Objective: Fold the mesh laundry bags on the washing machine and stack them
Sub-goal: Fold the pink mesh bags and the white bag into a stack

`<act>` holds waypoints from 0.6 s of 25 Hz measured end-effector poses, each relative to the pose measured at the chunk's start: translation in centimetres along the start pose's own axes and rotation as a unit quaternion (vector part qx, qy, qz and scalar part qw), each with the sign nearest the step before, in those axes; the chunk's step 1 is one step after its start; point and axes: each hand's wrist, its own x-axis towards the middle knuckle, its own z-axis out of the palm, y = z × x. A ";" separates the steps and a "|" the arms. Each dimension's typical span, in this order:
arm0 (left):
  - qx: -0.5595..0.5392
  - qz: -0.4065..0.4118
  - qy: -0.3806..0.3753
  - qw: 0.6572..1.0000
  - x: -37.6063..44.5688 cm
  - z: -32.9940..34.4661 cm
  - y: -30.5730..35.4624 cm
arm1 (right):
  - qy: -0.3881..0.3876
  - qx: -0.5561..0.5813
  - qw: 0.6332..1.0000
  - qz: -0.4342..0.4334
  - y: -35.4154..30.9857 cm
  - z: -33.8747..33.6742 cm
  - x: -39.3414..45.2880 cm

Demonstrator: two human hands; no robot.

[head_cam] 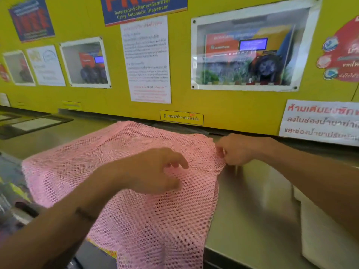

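A pink mesh laundry bag [93, 160] lies spread over the steel top of the washing machine [252, 200], its near end hanging over the front edge. My right hand [236, 149] pinches the bag's far right edge. My left hand [155, 171] hovers over the middle of the bag with its fingers curled and apart, holding nothing. A white folded item [326, 233] lies at the right edge of the machine top; whether it is another bag I cannot tell.
A yellow wall [213, 105] with posters and notices rises right behind the machine top. A dark-framed hatch [37, 123] sits in the top at the far left. Dark machine parts show at the lower left.
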 end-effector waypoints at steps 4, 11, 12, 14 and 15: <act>-0.007 0.016 0.018 1.000 1.5 1.6 -0.9 | 0.106 0.031 0.994 0.006 1.3 -1.8 1.4; -0.038 -0.029 -0.098 0.994 -1.0 -3.4 -1.6 | 0.141 0.127 0.981 0.052 2.0 -4.5 4.3; -0.055 -0.018 -0.062 0.996 -0.5 -3.3 -1.3 | 0.091 0.086 0.990 0.067 2.1 -4.1 4.2; -0.083 0.003 0.043 0.996 1.6 -2.2 -0.3 | 0.014 0.030 0.996 0.085 2.8 -3.1 4.2; -0.081 0.011 0.082 0.993 3.2 -1.5 0.4 | -0.009 0.014 0.996 0.088 3.1 -2.7 4.2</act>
